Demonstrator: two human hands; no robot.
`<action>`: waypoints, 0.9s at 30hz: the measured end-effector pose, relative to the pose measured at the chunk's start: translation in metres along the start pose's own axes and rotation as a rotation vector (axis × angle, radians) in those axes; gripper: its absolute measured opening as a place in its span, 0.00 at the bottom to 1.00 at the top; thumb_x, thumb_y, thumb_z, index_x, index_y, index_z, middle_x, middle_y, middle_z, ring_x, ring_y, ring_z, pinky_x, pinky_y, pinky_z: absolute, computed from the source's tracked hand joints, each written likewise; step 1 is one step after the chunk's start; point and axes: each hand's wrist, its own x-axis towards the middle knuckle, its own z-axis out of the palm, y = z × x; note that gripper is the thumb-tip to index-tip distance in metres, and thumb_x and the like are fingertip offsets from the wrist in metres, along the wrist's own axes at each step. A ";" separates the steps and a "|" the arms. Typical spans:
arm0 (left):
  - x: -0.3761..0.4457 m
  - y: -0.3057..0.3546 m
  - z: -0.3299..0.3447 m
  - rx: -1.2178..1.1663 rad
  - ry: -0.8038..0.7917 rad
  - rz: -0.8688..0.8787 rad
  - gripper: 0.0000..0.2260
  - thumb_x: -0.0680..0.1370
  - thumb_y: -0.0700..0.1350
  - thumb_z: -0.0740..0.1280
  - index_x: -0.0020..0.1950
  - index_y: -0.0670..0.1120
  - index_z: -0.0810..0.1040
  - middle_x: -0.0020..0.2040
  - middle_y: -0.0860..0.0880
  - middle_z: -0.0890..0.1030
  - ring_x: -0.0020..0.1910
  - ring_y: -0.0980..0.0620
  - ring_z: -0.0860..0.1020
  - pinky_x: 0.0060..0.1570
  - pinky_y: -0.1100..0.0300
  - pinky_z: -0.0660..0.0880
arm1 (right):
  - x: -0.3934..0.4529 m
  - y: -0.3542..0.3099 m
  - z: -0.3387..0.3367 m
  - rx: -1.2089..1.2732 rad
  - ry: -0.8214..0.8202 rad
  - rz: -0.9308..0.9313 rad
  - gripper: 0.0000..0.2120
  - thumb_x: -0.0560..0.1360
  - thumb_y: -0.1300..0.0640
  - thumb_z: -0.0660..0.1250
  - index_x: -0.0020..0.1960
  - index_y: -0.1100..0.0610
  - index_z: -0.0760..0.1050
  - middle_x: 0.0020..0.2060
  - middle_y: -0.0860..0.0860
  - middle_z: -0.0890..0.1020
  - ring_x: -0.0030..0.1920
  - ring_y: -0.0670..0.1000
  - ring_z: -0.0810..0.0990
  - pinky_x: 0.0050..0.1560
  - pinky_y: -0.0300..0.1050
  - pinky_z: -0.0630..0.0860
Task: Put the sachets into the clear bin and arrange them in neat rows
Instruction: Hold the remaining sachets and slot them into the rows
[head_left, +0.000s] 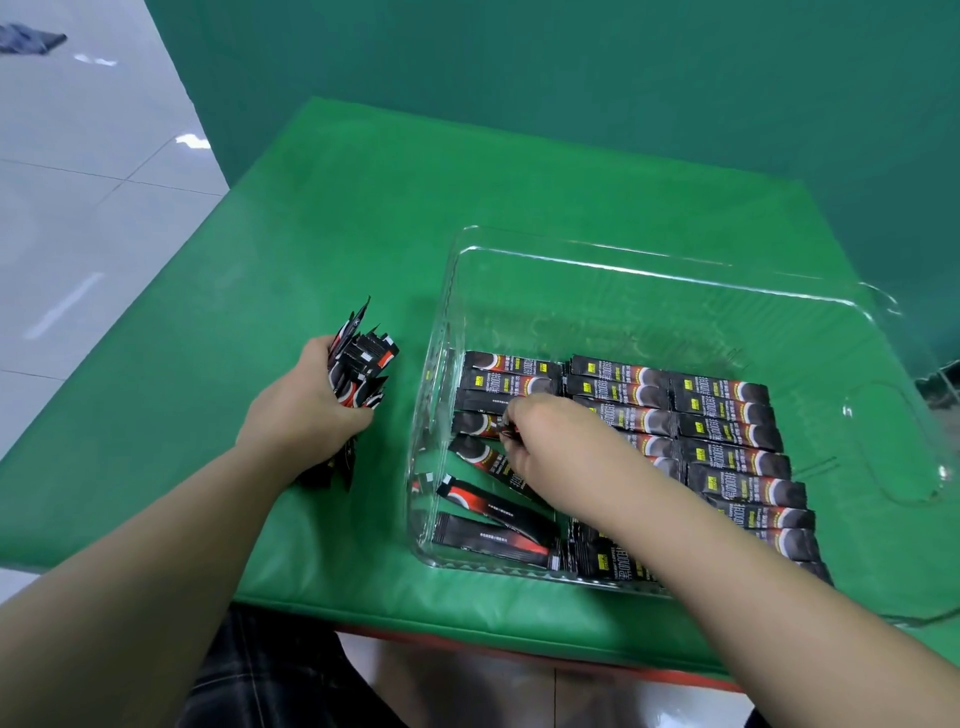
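Observation:
A clear bin (649, 270) stands on the green mat, right of centre. Inside it, several black-and-red sachets (727, 431) lie in tidy rows along the middle and right, while a few more (493, 535) lie askew at the near left. My left hand (306, 400) grips a thick bundle of sachets (363, 358) upright on the mat, just left of the bin. My right hand (545, 441) reaches into the bin's left part and pinches the end of one sachet (506, 430) between its fingertips.
The green mat (363, 208) covers a low table whose left and near edges drop to a pale tiled floor (78, 182). A green backdrop (571, 78) rises behind. The bin's far half holds no sachets. A dark cloth (31, 39) lies on the floor far left.

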 end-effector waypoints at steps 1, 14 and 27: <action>0.000 0.000 0.000 0.001 -0.001 -0.002 0.35 0.68 0.55 0.74 0.68 0.58 0.58 0.47 0.57 0.77 0.42 0.48 0.79 0.44 0.52 0.77 | 0.000 -0.001 0.001 -0.035 -0.013 0.013 0.06 0.78 0.57 0.63 0.44 0.59 0.70 0.39 0.52 0.70 0.44 0.54 0.75 0.40 0.44 0.68; -0.003 0.004 -0.002 0.007 0.001 0.012 0.35 0.68 0.54 0.75 0.69 0.56 0.58 0.48 0.56 0.76 0.45 0.45 0.79 0.46 0.52 0.76 | 0.009 -0.004 0.019 -0.053 -0.133 0.050 0.12 0.74 0.55 0.69 0.39 0.58 0.68 0.38 0.53 0.71 0.40 0.55 0.71 0.40 0.46 0.73; 0.000 0.000 0.000 -0.009 0.002 0.006 0.34 0.68 0.55 0.75 0.67 0.59 0.58 0.48 0.57 0.75 0.47 0.45 0.78 0.49 0.51 0.76 | 0.021 -0.003 0.022 -0.051 -0.153 0.132 0.22 0.73 0.52 0.71 0.32 0.55 0.60 0.30 0.49 0.64 0.40 0.55 0.71 0.40 0.46 0.73</action>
